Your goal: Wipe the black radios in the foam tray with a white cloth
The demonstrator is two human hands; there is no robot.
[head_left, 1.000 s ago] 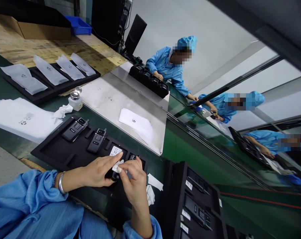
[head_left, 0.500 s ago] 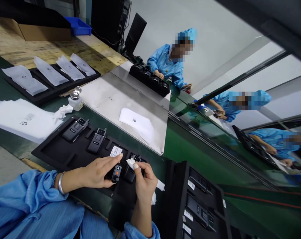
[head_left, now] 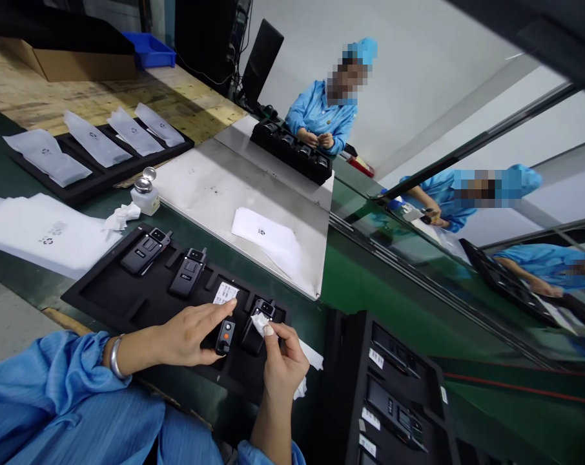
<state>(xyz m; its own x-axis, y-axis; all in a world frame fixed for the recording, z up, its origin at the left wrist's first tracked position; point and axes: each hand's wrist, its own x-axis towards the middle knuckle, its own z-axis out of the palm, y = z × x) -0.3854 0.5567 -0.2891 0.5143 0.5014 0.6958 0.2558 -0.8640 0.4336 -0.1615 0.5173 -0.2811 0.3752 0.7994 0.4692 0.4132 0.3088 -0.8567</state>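
My left hand (head_left: 193, 336) is closed around a black handheld radio (head_left: 225, 336), its end with an orange button turned up between thumb and fingers. A white crumpled wipe (head_left: 260, 322) is pinched in my right hand (head_left: 283, 355), just over another radio (head_left: 254, 335) lying in the black foam tray (head_left: 103, 284). Two more radios, one at the left (head_left: 145, 250) and one in the middle (head_left: 188, 273), lie face up in that tray. A white label sheet (head_left: 226, 294) lies beyond my left fingertips.
White sleeves (head_left: 45, 236) and a metal-capped bottle (head_left: 145, 195) stand left. Bagged items fill a tray (head_left: 188, 147) behind. More sleeves (head_left: 266, 236) lie on the white board (head_left: 205, 187). Stacked trays (head_left: 365, 342) are at right. People in blue work beyond.
My right hand has shifted slightly, and its wipe now shows lower and farther right, over the radio. My left hand is almost unchanged. The person at the back has brought both hands together.
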